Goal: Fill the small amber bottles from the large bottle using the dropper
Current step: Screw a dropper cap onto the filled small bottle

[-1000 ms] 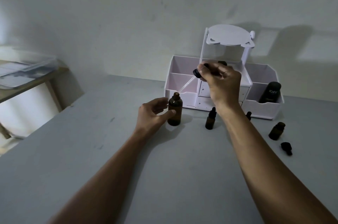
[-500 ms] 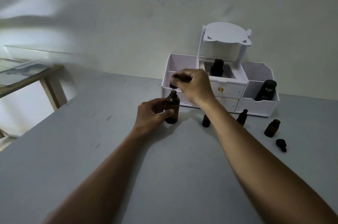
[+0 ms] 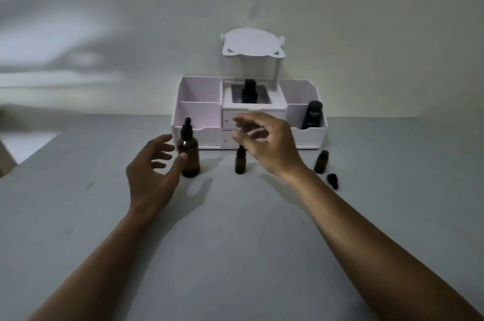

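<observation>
The large amber bottle [image 3: 189, 154] stands on the grey table [image 3: 235, 237] with its black dropper cap [image 3: 187, 127] seated on the neck. My left hand [image 3: 153, 175] is just left of it, fingers spread, thumb tip close to the glass, holding nothing. My right hand [image 3: 267, 145] hovers above a small capped amber bottle [image 3: 240, 161], fingers loosely curled and empty. Another small amber bottle [image 3: 321, 161] stands uncapped at the right, with a loose black dropper cap [image 3: 332, 180] lying beside it.
A white desk organiser [image 3: 248, 121] with drawers and a small top shelf stands against the wall behind the bottles. It holds a dark bottle [image 3: 249, 91] in its middle tray and a black tube [image 3: 311, 114] in its right compartment.
My right hand put the dropper back into the large bottle and let go, then moved right over the small bottle. My left hand released the large bottle and opened. The camera view shifted left.
</observation>
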